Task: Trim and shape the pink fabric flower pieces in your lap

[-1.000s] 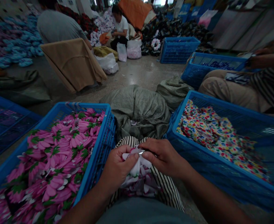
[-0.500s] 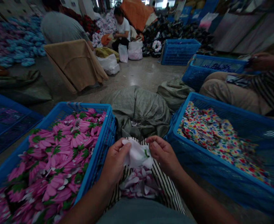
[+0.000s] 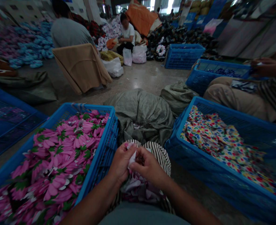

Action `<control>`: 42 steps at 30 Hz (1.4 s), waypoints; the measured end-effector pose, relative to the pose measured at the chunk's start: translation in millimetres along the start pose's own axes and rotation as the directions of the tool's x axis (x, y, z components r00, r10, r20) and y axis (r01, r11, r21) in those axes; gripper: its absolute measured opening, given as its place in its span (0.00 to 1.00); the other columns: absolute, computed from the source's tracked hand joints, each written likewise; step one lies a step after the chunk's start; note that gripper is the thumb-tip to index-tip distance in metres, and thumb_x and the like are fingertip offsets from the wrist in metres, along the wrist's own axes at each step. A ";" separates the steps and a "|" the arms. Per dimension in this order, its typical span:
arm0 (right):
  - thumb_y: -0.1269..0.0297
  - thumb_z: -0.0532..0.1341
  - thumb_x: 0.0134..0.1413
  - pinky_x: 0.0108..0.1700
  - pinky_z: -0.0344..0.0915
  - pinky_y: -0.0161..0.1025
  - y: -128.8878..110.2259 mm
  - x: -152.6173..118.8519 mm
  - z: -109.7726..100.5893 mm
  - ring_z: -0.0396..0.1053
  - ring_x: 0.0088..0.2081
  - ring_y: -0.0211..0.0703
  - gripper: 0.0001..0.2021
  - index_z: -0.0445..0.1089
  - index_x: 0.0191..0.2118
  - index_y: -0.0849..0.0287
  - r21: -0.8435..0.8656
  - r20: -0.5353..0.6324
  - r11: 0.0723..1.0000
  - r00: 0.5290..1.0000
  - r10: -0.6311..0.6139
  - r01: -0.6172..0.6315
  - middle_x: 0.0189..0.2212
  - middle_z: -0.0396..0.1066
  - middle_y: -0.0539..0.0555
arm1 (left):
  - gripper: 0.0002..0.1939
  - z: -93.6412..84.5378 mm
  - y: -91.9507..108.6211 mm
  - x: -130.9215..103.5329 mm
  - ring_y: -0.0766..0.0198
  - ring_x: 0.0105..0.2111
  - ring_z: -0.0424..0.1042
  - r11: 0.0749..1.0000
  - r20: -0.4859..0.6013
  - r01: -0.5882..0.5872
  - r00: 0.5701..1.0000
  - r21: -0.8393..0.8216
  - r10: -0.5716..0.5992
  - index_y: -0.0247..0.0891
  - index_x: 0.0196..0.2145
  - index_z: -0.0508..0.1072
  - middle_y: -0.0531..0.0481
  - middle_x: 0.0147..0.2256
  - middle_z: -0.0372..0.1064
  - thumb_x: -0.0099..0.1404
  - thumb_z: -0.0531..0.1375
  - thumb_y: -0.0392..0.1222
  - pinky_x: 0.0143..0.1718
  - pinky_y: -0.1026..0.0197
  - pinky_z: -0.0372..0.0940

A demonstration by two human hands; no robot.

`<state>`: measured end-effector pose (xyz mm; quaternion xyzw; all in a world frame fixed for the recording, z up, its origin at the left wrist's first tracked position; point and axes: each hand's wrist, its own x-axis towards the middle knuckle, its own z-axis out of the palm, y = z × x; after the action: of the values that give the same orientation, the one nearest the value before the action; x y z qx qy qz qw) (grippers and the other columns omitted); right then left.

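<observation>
Pale cloth piece (image 3: pixel 132 157) is sitting between both hands at lower center of the head view, above a pile of pink-and-white pieces (image 3: pixel 140 187) on a striped cloth (image 3: pixel 160 153). The left hand (image 3: pixel 120 162) is pinching it, its grip closed between thumb and fingers. The right hand (image 3: pixel 149 167) is curling in with its thumb against the cloth; whether its grip is pinching, I cannot tell.

The step in hand seems to be close fingertip work on this piece; the next move is probably calling for a steady left pinch while the right fingers work.

The curled right fingers are hiding part of the cloth and anything inside the palm. The frame is cutting off the left crate (image 3: pixel 107 140) and, at the right edge, a seated person (image 3: pixel 229 93).
</observation>
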<state>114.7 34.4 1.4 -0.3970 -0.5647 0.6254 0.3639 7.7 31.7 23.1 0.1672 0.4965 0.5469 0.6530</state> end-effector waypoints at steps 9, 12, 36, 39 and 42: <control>0.58 0.64 0.44 0.14 0.42 0.26 17.4 3.8 -14.0 0.47 0.13 0.27 0.13 0.60 0.28 0.59 0.555 0.004 0.805 0.969 0.246 -0.207 0.15 0.57 0.41 | 0.15 -7.1 7.0 -2.2 0.75 0.16 0.60 0.992 0.213 0.126 0.969 -0.002 -0.122 0.34 0.26 0.66 0.58 0.19 0.62 0.45 0.67 0.43 0.18 0.71 0.54; 0.57 0.66 0.40 0.12 0.43 0.25 18.0 3.0 -17.8 0.47 0.11 0.25 0.15 0.62 0.29 0.59 0.579 0.026 0.779 0.961 0.276 -0.239 0.14 0.58 0.41 | 0.13 -14.1 3.9 -2.2 0.74 0.19 0.62 0.994 0.233 0.100 0.966 0.054 -0.110 0.33 0.27 0.66 0.56 0.20 0.64 0.48 0.66 0.41 0.22 0.70 0.57; 0.50 0.68 0.34 0.13 0.45 0.26 39.2 -1.5 -23.1 0.34 0.11 0.25 0.19 0.62 0.15 0.58 0.759 0.291 0.435 0.850 0.440 -0.485 0.07 0.37 0.38 | 0.09 -30.5 -11.0 17.3 0.71 0.19 0.59 0.963 0.237 0.159 0.966 -0.218 -0.106 0.36 0.20 0.65 0.57 0.18 0.62 0.42 0.65 0.36 0.26 0.65 0.54; 0.48 0.65 0.39 0.14 0.44 0.28 38.2 -0.4 -20.5 0.29 0.13 0.25 0.22 0.60 0.12 0.58 0.764 0.313 0.430 0.860 0.404 -0.480 0.07 0.37 0.38 | 0.09 -30.1 -8.5 9.0 0.69 0.21 0.64 0.904 0.347 0.258 0.928 -0.340 -0.135 0.36 0.23 0.68 0.54 0.21 0.65 0.43 0.65 0.38 0.30 0.63 0.57; 0.51 0.66 0.40 0.14 0.43 0.28 30.6 1.0 -12.9 0.29 0.13 0.26 0.19 0.62 0.14 0.58 0.740 0.371 0.399 0.823 0.430 -0.542 0.08 0.41 0.39 | 0.13 -34.4 -8.2 1.1 0.65 0.25 0.68 0.866 0.429 0.299 0.896 -0.400 -0.111 0.33 0.27 0.71 0.50 0.24 0.69 0.43 0.66 0.41 0.33 0.61 0.59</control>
<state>125.8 37.7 -29.7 -0.2891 -0.0871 0.9138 0.2719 -16.5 18.6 0.8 0.0603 0.2283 0.5291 0.8150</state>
